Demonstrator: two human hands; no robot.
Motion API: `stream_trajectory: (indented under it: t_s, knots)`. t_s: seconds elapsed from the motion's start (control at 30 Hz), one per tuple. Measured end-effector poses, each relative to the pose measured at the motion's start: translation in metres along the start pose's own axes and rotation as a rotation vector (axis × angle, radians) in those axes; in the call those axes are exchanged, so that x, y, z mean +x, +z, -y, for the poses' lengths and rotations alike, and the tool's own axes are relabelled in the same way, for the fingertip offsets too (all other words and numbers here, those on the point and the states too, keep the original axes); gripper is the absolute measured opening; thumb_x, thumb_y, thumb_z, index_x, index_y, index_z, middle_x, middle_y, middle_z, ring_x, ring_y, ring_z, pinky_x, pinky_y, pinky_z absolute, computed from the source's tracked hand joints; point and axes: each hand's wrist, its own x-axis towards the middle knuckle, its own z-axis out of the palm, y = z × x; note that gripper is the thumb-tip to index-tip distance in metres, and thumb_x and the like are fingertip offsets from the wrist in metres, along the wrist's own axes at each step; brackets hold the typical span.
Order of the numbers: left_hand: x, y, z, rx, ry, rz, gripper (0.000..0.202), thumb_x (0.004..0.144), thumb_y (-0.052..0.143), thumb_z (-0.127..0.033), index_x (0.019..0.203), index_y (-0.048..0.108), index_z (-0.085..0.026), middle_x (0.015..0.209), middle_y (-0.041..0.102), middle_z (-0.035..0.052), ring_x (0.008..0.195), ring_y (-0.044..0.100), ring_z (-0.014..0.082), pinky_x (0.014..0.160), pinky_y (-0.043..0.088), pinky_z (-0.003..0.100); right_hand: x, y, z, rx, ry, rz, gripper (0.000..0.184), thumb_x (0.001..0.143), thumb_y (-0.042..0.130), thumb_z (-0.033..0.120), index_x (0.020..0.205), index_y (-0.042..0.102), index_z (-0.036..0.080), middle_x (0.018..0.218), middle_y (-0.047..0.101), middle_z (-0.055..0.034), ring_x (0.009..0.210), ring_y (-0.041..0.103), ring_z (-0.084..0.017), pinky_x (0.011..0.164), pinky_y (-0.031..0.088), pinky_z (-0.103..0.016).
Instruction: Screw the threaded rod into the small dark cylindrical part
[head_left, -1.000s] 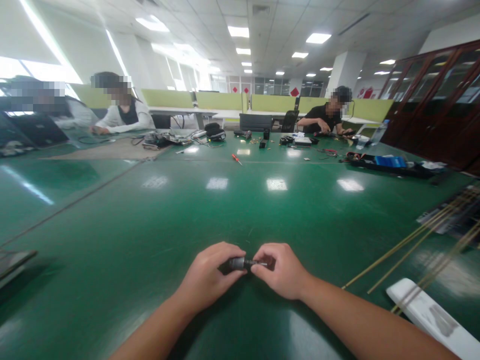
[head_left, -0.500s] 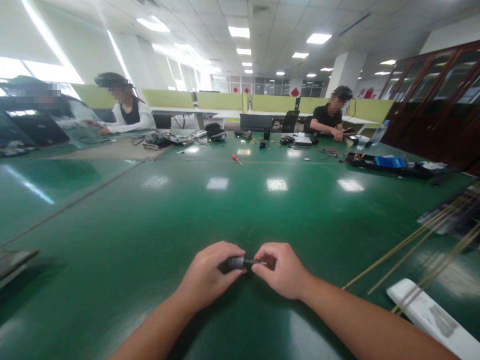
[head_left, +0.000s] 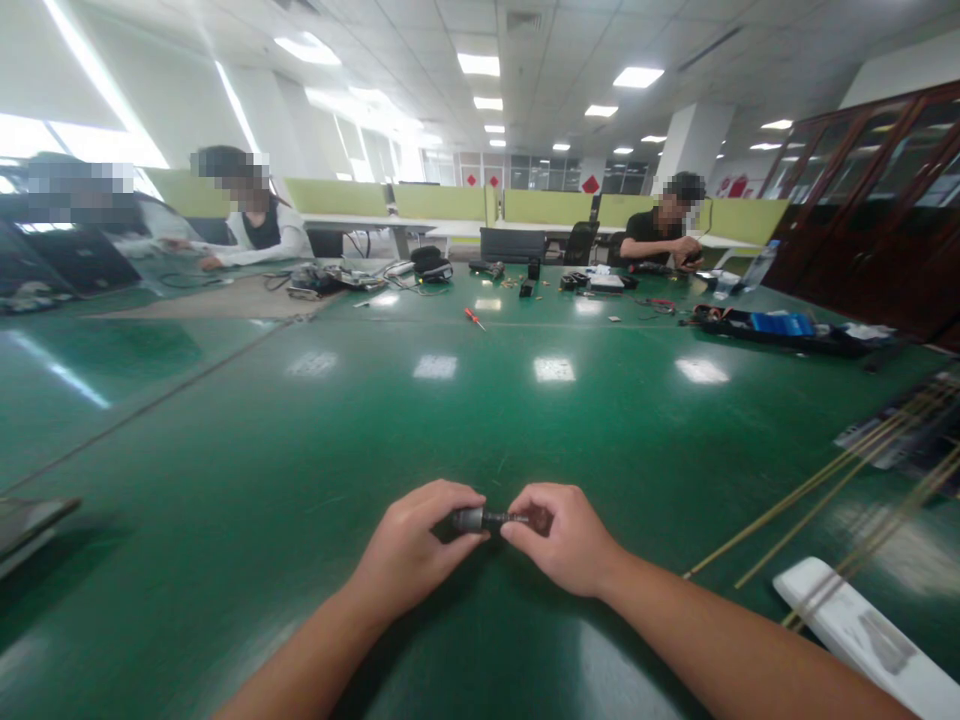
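Note:
Between finger and thumb, my left hand (head_left: 409,545) grips a small metallic grey cylinder (head_left: 470,519), lying level just above or on the green table (head_left: 450,430). From its right end runs a thin dark shaft (head_left: 495,520) with a ridged look. My right hand (head_left: 566,540) pinches the far end of that shaft with thumb and fingertips. A dark reddish-brown patch shows inside the curl of the right fingers, too blurred to name. Both hands are close together at the lower middle of the view.
An orange screwdriver (head_left: 474,319) lies farther off. On the right are thin yellowish rods (head_left: 817,480), a white flat object (head_left: 862,625) and a black tray with a blue item (head_left: 784,324). Cluttered parts (head_left: 319,280) line the far side, where several people sit.
My hands and the held piece have shifted very slightly up and left. Across the table, the person in black has raised their hands closer together.

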Motion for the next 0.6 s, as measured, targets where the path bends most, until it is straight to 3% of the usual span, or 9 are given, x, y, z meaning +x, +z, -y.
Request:
stream_trajectory:
  t_s: [0.6]
  knots:
    - [0.001, -0.0034, 0.0006, 0.006, -0.01, -0.006, 0.019, 0.082, 0.072, -0.023, 0.101, 0.068, -0.022, 0.098, 0.073, 0.003, 0.089, 0.069, 0.0159, 0.083, 0.054, 0.027, -0.0005, 0.0, -0.002, 0.015, 0.034, 0.002, 0.009, 0.078, 0.067, 0.022, 0.071, 0.066, 0.017, 0.06, 0.058, 0.0025, 0.056, 0.051, -0.011, 0.053, 0.037, -0.021]
